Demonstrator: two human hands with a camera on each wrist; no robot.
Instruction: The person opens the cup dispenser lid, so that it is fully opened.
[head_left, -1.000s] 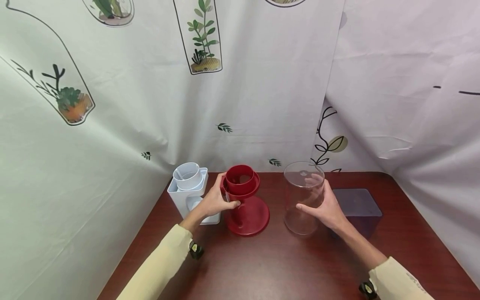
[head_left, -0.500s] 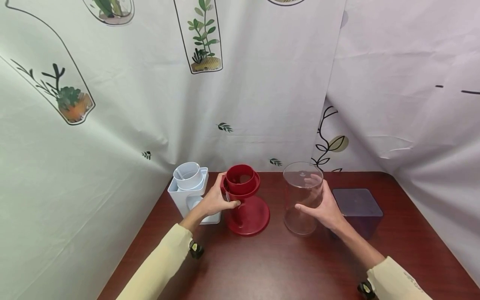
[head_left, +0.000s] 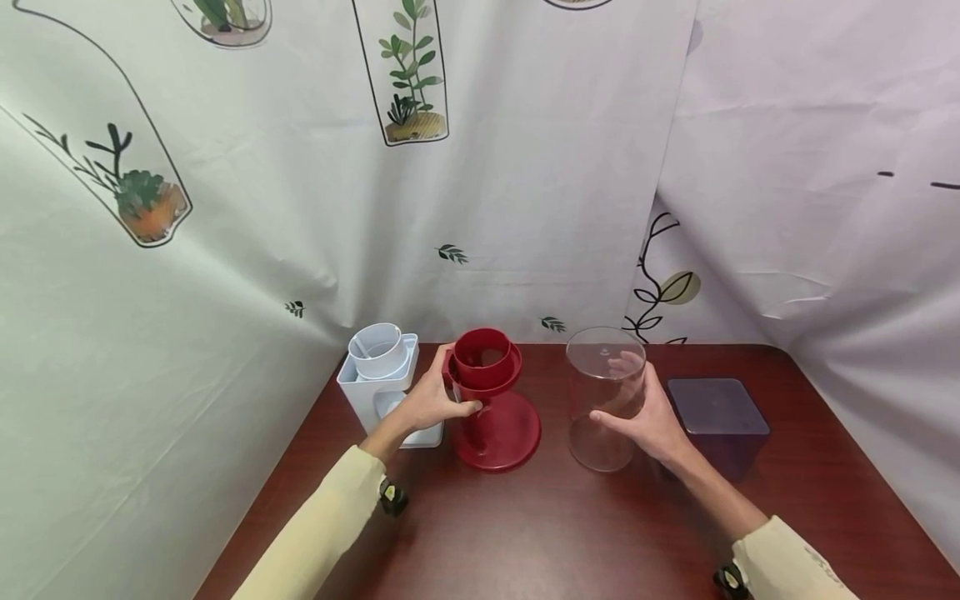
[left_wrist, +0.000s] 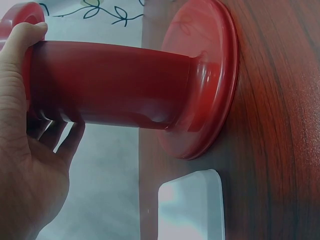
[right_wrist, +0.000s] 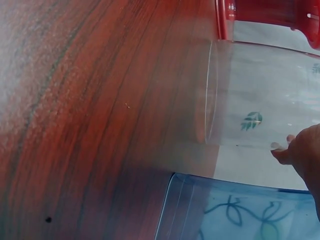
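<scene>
A red plastic stand (head_left: 497,446) rises from a wide round base to a flange and an open cup-like top. My left hand (head_left: 435,400) grips it just under the flange; the left wrist view shows the thumb (left_wrist: 31,32) against the flange and fingers by the column. To its right stands a clear, see-through cylinder (head_left: 600,392) with an open top. My right hand (head_left: 651,417) holds this cylinder from its right side, thumb in front, other fingers seen through the wall. Only part of that hand shows in the right wrist view.
At the left stands a white plastic dispenser-like piece (head_left: 375,400) with a round top, close to my left hand. A bluish translucent box (head_left: 718,407) sits behind and right of my right hand. The dark red wooden table (head_left: 525,533) meets printed cloth walls (head_left: 525,208).
The clear cylinder's rim and my right hand have shifted very slightly left. My left hand and the red stand stay in place.
</scene>
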